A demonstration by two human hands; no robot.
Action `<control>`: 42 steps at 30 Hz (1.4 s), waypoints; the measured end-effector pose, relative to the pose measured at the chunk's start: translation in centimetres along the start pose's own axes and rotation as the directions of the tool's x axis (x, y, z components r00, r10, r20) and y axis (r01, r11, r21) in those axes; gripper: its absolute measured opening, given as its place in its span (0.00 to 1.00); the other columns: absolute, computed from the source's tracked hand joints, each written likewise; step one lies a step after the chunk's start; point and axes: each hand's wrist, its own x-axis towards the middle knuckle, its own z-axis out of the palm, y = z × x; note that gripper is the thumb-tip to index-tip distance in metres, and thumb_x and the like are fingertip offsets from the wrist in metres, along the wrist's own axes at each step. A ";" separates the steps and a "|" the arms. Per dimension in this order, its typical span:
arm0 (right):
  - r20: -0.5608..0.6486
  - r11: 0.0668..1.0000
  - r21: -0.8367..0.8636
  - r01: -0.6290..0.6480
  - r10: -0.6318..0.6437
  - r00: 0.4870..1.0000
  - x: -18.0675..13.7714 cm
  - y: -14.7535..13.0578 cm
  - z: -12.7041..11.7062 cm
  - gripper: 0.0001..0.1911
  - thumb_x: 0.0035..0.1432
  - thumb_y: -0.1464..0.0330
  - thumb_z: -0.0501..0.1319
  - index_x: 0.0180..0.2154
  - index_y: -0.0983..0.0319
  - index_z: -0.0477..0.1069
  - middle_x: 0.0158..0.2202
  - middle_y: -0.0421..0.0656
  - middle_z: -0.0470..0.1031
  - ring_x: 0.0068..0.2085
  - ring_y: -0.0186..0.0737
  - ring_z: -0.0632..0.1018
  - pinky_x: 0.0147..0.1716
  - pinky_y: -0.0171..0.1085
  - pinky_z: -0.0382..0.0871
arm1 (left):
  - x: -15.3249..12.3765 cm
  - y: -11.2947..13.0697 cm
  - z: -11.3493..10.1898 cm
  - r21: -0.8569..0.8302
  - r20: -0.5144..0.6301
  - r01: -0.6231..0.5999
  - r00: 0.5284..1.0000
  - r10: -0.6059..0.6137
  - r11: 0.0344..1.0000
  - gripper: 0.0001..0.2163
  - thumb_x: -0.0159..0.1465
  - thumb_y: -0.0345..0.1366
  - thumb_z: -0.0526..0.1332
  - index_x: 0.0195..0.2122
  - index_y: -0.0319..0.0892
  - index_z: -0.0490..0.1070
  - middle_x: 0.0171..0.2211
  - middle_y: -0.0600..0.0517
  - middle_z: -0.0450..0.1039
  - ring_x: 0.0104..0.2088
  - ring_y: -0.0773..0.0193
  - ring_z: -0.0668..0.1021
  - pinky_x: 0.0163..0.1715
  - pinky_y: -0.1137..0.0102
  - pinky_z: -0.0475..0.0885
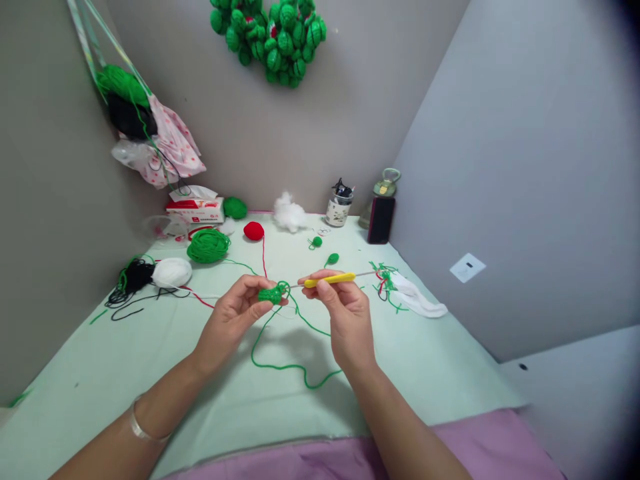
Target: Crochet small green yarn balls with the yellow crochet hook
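Observation:
Between the thumb and fingers of my left hand (237, 310) is a small green crocheted piece (271, 294). My right hand (347, 317) grips a crochet hook (330, 279) by its yellow handle. The hook's metal shaft points left and its tip meets loops of green yarn at the piece's right edge. I cannot make out how the tip sits in the loops. Green yarn (280, 367) trails from the piece, curves over the table and passes behind my right hand.
On the table (240, 407) lie green yarn (209, 245), a red ball (254, 231), a white ball (172, 273), stuffing (289, 213) and yarn scraps (385, 277). A jar (339, 208), phone (381, 221) and tissue box (195, 208) stand at the back. Green crocheted pieces (280, 40) hang above.

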 end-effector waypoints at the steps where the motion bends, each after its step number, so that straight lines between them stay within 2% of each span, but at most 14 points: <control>1: -0.001 1.000 0.009 -0.005 0.005 1.000 -0.1 0.1 0.0 0.06 0.64 0.62 0.67 0.38 0.57 0.80 0.39 0.42 0.84 0.38 0.37 0.81 0.45 0.41 0.78 | 0.0 0.1 0.0 -0.001 -0.006 0.003 1.000 -0.003 1.000 0.06 0.68 0.36 0.67 0.45 0.51 0.75 0.44 0.55 0.77 0.45 0.61 0.83 0.51 0.65 0.74; 8: -0.018 0.997 0.066 -0.027 0.028 0.999 -0.6 0.5 -0.1 0.07 0.64 0.61 0.67 0.40 0.57 0.80 0.39 0.42 0.85 0.38 0.37 0.82 0.43 0.38 0.76 | -0.1 0.5 0.4 -0.025 -0.018 0.027 0.999 -0.028 0.999 0.07 0.66 0.38 0.69 0.43 0.49 0.75 0.41 0.53 0.79 0.42 0.60 0.84 0.48 0.65 0.75; 16: 0.057 0.984 0.160 -0.081 0.073 0.996 -0.5 0.1 0.1 0.07 0.63 0.61 0.68 0.38 0.57 0.80 0.38 0.43 0.85 0.33 0.35 0.80 0.37 0.37 0.76 | -0.1 0.3 0.7 0.007 0.028 0.055 0.998 -0.055 0.998 0.07 0.64 0.37 0.70 0.43 0.50 0.77 0.41 0.52 0.79 0.43 0.58 0.82 0.44 0.66 0.75; 23: -0.016 0.998 0.061 0.019 -0.018 1.000 -0.4 -0.1 -0.3 0.06 0.64 0.62 0.67 0.39 0.56 0.81 0.41 0.43 0.85 0.35 0.37 0.80 0.36 0.38 0.74 | -0.4 0.9 1.6 -0.033 0.121 0.110 0.987 -0.105 0.993 0.06 0.62 0.37 0.72 0.40 0.48 0.79 0.40 0.52 0.77 0.41 0.56 0.83 0.46 0.62 0.75; 27: -0.060 0.997 0.073 0.018 -0.014 0.998 -0.2 -0.1 -0.6 0.06 0.63 0.62 0.67 0.39 0.56 0.81 0.40 0.42 0.85 0.34 0.36 0.80 0.35 0.37 0.73 | -0.4 0.8 1.5 -0.024 0.101 0.101 0.990 -0.098 0.995 0.06 0.63 0.37 0.71 0.40 0.48 0.78 0.38 0.52 0.78 0.42 0.57 0.82 0.45 0.63 0.74; 31: -0.048 0.996 0.088 0.004 0.000 0.999 -0.2 -0.1 -0.6 0.05 0.63 0.63 0.67 0.39 0.56 0.82 0.40 0.42 0.85 0.35 0.35 0.80 0.35 0.36 0.73 | -0.4 0.7 1.3 -0.010 0.104 0.094 0.990 -0.093 0.995 0.06 0.63 0.37 0.71 0.41 0.49 0.78 0.39 0.51 0.79 0.44 0.56 0.81 0.46 0.63 0.73; 35: -0.053 0.997 0.071 0.005 -0.001 0.999 -0.5 0.2 -0.6 0.07 0.61 0.61 0.69 0.38 0.56 0.82 0.38 0.42 0.83 0.33 0.36 0.79 0.34 0.37 0.74 | -0.4 0.6 1.5 0.051 0.052 0.088 0.995 -0.090 0.995 0.07 0.62 0.39 0.72 0.40 0.49 0.79 0.39 0.51 0.78 0.42 0.58 0.79 0.43 0.66 0.74; 39: -0.020 0.999 -0.001 0.039 -0.039 0.999 -1.1 0.3 -0.5 0.07 0.60 0.61 0.69 0.37 0.56 0.82 0.32 0.39 0.78 0.30 0.35 0.77 0.33 0.38 0.75 | -0.5 0.6 1.8 0.064 -0.024 0.092 0.996 -0.091 0.994 0.08 0.60 0.41 0.72 0.40 0.49 0.80 0.39 0.50 0.79 0.40 0.57 0.79 0.40 0.66 0.74; 42: 0.021 0.994 -0.090 0.069 -0.067 0.998 -1.9 0.3 -0.4 0.05 0.61 0.62 0.69 0.36 0.56 0.81 0.32 0.40 0.77 0.31 0.36 0.77 0.34 0.38 0.75 | -0.9 0.6 2.2 0.048 -0.060 0.080 0.995 -0.077 0.996 0.07 0.62 0.41 0.71 0.40 0.49 0.80 0.39 0.50 0.80 0.40 0.57 0.79 0.41 0.65 0.74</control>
